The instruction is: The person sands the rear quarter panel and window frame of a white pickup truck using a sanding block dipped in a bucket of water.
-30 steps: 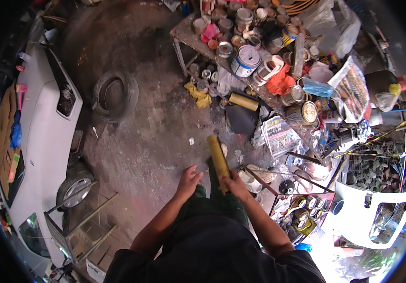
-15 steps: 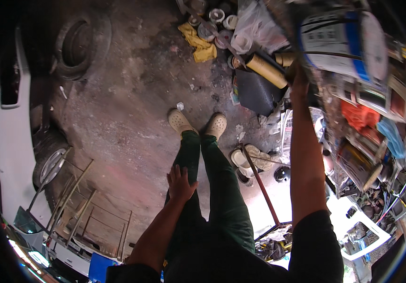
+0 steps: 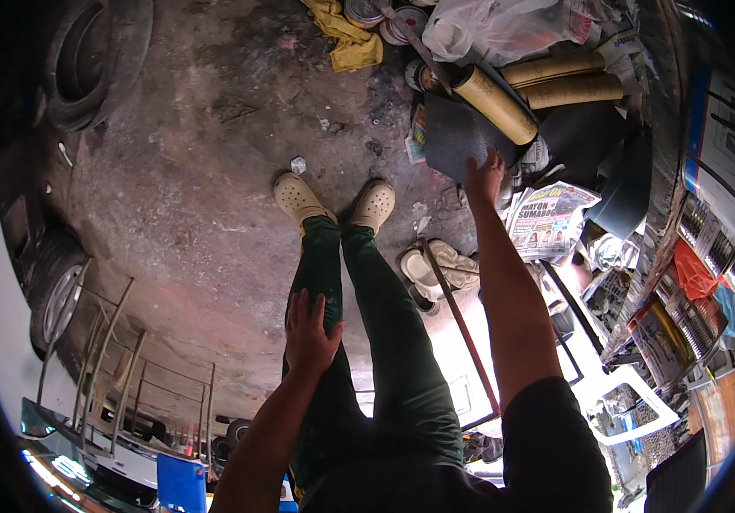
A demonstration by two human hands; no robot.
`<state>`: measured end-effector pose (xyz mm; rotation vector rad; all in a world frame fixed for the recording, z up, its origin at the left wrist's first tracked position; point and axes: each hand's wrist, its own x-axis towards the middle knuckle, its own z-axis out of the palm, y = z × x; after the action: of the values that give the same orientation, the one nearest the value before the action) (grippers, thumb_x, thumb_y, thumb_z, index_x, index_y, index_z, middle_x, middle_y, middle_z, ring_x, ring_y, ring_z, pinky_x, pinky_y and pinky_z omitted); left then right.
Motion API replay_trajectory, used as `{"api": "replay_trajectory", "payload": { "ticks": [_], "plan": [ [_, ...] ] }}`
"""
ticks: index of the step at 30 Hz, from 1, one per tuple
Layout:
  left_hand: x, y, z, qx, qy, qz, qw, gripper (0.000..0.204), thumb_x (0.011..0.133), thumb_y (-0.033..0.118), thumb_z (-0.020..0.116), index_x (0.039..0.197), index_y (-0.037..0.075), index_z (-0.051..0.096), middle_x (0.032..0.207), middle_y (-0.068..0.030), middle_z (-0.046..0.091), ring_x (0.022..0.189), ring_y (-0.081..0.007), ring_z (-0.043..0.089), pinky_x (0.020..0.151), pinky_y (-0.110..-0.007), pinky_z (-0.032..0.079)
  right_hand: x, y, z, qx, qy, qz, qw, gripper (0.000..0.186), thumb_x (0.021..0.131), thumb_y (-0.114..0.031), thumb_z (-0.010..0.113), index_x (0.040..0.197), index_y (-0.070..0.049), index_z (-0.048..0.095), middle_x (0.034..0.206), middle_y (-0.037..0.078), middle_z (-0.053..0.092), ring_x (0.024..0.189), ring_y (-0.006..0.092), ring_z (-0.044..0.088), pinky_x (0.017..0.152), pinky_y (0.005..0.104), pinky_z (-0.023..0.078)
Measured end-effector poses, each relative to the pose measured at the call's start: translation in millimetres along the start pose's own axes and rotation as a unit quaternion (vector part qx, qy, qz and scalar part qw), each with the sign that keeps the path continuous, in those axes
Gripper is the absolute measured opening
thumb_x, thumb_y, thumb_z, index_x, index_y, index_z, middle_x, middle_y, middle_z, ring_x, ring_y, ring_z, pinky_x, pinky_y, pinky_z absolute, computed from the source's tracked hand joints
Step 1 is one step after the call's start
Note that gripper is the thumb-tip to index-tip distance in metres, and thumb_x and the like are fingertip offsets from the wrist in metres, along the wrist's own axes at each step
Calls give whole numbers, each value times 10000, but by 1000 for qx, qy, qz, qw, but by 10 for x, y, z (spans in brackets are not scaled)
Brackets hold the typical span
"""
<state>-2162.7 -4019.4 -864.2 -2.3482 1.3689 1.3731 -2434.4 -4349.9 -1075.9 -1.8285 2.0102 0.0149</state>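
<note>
My left hand [image 3: 313, 335] lies on my left leg with its fingers spread, holding nothing. Out to the right reaches my right hand [image 3: 485, 178], fingers stretched out and apart, over the lower edge of a dark grey sheet [image 3: 457, 137]. Whether it touches that sheet, I cannot tell. Just beyond the fingertips is a tan roll with a dark inside [image 3: 497, 107]. Two more tan rolls, an upper one [image 3: 554, 68] and a lower one [image 3: 577, 91], lie farther right. A folded newspaper [image 3: 551, 224] sits right of my wrist.
Yellow cloth [image 3: 346, 38], cans [image 3: 403, 24] and a clear plastic bag [image 3: 504, 30] lie beyond the rolls. Pale shoes [image 3: 423, 274] and a reddish bar [image 3: 466, 342] are near my right leg. Tyres [image 3: 85, 68] and metal racks [image 3: 111, 368] stand left; a cluttered shelf [image 3: 701, 274] stands right.
My right hand has moved down and left, from beside the tan rolls to the dark sheet, and its fingers now show. The view has shifted right. My left hand stays on my leg.
</note>
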Motion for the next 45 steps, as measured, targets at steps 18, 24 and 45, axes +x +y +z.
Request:
{"api": "replay_trajectory", "payload": {
  "ticks": [18,24,45],
  "plan": [
    [123,3,-51,4,-9,2,1000,654,856,376,707,1398,88,480,1511,-220,351,1403,-416,342,1120,-513,361,966,-864,-407,-265,-46,-108,957,516,788,-346,754,1246,-218,555,1417,125,421,1359,307,383,1115,583,280],
    [181,22,-97,-2,3,21,1000,641,856,366,708,1388,84,489,1497,-229,369,1389,-422,361,1124,-503,358,743,-587,-737,-170,21,-169,970,477,852,-264,693,1287,-160,529,1331,122,574,1251,343,522,1103,489,337],
    [226,-44,-57,27,8,40,999,618,865,358,700,1368,57,504,1464,-243,419,1372,-409,395,1111,-492,370,-944,-1587,-1362,645,-69,263,714,395,921,-304,684,1211,-59,577,1089,29,626,956,138,611,770,309,511]
  ]
}}
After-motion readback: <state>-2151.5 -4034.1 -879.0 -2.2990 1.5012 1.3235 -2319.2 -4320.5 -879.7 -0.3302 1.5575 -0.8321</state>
